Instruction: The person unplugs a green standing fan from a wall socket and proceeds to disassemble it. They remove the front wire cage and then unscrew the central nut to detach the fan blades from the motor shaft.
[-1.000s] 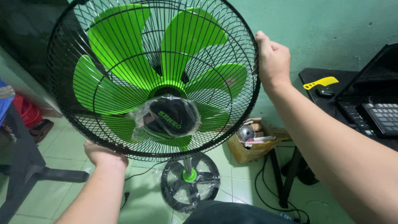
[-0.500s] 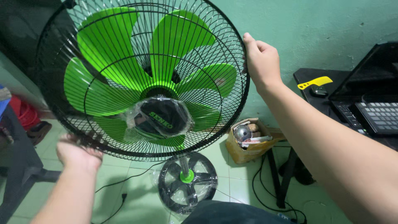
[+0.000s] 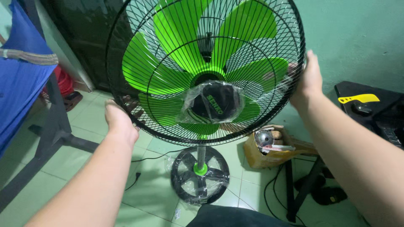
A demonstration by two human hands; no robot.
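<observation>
We hold a standing fan (image 3: 206, 84) by its black grille, our left hand (image 3: 120, 122) curled on the lower-left rim and our right hand (image 3: 309, 80) clasping the right rim, 2 opposite grips that steady its head above the round base (image 3: 200, 174) on the tiled floor (image 3: 84, 126).

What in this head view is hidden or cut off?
- Fan guard: top cut by the frame's upper edge.
- Right hand: fingers behind the guard rim, grip unclear.
- Left hand: fingertips hidden by its back.
- Cardboard box: contents too small.
</observation>
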